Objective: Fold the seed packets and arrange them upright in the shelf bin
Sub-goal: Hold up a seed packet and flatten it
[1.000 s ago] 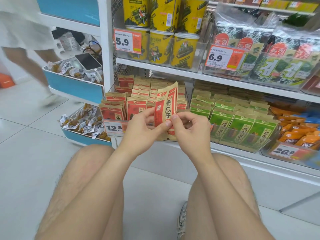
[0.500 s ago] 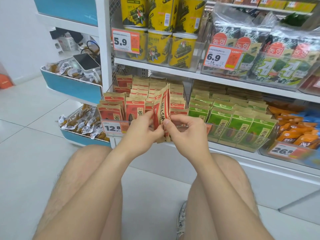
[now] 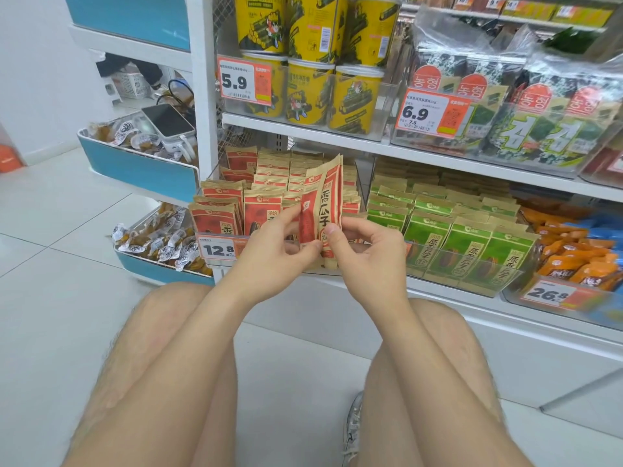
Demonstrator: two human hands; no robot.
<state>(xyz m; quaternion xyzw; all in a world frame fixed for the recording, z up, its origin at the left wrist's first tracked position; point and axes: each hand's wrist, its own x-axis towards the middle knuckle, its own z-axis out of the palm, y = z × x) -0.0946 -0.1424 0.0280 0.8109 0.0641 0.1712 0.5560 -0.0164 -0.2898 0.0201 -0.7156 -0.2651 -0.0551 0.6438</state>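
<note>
A white shelf (image 3: 337,140) runs across the view, with yellow cans (image 3: 313,92) standing on it. Beneath it, a clear bin (image 3: 362,187) holds rows of red packets (image 3: 263,210) standing upright, and green packets (image 3: 468,244) fill the next bin to the right. The person's bare knees frame both hands, which meet at the bin's front. The left hand (image 3: 269,261) pinches the lower left edge of one packet (image 3: 323,203) between thumb and fingers. The right hand (image 3: 374,254) clamps its lower right side, thumb on the front and fingers curled behind. That packet stands upright, creased lengthwise, in front of the right-hand red rows, its top above them. A price tag (image 3: 217,250) reading 12.8 hangs on the bin's front left.
</note>
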